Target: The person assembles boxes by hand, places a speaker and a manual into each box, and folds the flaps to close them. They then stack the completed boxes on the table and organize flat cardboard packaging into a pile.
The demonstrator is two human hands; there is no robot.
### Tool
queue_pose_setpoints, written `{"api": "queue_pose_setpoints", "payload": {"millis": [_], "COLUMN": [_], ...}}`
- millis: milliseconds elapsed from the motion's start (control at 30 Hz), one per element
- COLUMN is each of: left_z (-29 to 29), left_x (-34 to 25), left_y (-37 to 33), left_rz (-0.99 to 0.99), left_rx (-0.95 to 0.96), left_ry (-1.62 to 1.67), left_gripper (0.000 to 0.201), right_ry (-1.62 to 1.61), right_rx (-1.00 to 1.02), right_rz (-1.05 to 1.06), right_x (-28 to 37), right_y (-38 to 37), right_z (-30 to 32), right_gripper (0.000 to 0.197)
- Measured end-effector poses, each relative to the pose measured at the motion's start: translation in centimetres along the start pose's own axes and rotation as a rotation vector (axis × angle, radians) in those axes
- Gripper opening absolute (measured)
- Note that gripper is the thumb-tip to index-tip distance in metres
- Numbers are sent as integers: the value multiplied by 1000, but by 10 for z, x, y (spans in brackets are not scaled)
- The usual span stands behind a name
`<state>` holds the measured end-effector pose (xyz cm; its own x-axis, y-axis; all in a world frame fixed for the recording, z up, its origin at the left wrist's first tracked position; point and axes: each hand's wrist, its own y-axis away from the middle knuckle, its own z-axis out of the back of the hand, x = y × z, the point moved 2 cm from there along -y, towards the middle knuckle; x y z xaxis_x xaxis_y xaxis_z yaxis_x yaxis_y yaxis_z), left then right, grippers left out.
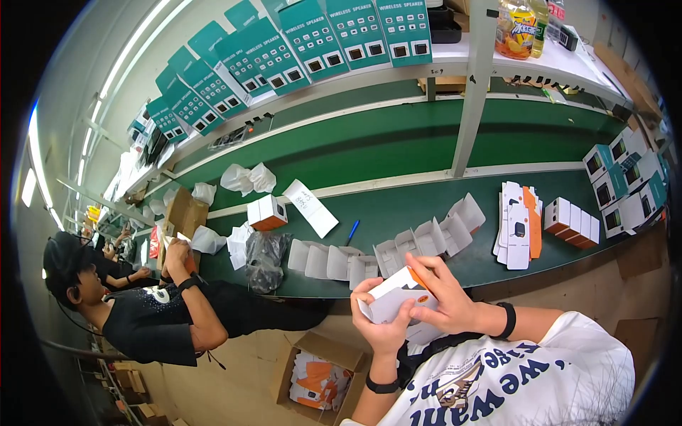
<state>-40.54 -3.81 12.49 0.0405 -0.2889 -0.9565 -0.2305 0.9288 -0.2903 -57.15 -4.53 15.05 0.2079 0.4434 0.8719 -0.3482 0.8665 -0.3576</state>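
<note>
Over the bench's front edge I hold a small white and orange cardboard box (388, 304) in both hands. My left hand (374, 328) grips its left end, where a white flap stands out. My right hand (446, 304) has its fingers along the far side and its thumb on the near face. Just beyond my hands, a row of open white boxes (339, 263) stands on the green bench (398, 202). Whether anything is inside the held box cannot be seen.
Flat box blanks (517, 228) and closed small boxes (570, 221) lie to the right, near stacked teal boxes (619, 186). A blue pen (353, 231) and black plastic bag (268, 263) lie left. A co-worker (153, 312) stands left; a carton (285, 373) sits below.
</note>
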Motion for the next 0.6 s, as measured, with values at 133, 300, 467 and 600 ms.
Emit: {"api": "queue_pose_setpoints", "payload": {"millis": [133, 300, 467, 600], "left_z": [-3, 3, -16, -13], "left_x": [-1, 3, -2, 2], "left_y": [1, -1, -1, 0], "left_rz": [51, -34, -99, -235], "left_rx": [-24, 91, -60, 82], "left_ry": [6, -190, 87, 124], "left_gripper": [62, 62, 70, 59], "right_ry": [-6, 48, -32, -127], "right_rx": [-107, -95, -199, -257], "right_rz": [107, 113, 56, 2], "right_x": [-7, -8, -12, -17], "right_y": [1, -2, -6, -10], "right_z": [-2, 0, 4, 13], "right_gripper": [66, 45, 35, 30]}}
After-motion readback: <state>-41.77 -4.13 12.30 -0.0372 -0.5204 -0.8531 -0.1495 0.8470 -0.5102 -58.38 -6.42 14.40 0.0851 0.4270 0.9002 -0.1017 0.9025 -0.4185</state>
